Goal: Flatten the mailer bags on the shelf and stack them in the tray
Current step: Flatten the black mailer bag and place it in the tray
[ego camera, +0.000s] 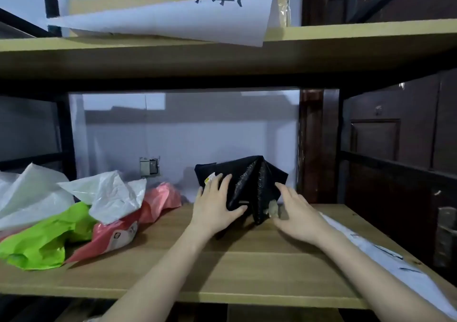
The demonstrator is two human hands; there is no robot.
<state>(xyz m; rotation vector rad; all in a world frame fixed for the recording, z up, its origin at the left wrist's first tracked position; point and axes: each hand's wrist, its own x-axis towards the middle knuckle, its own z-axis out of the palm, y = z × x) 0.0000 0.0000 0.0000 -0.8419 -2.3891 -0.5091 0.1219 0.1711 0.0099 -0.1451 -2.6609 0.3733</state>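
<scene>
A wooden shelf [222,267], seen from above the person's two bare forearms. At far left lies a loose heap of crumpled mailer bags: white ones [37,198], a bright green one [42,240] and a pink-red one [118,232], overlapping each other. They look thin, light and soft, likely slippery plastic that springs back when pressed.

Just right of centre, a black mailer bag [247,185] stands tented up in folds on the shelf. The left hand [217,210] rests flat against its left face, fingers straight and spread, thumb along the lower edge. The right hand [296,215] is open too, fingers straight, beside the bag's right fold; whether it touches is unclear. A small grey lump [273,209] sits at the bag's lower right corner.

Pressing with flat palms from the ridge outward seems the best hold. Bare board lies in front of the bag, toward the shelf's front edge. At far right a long white sheet [385,255] lies along the side edge. No tray is visible.
</scene>
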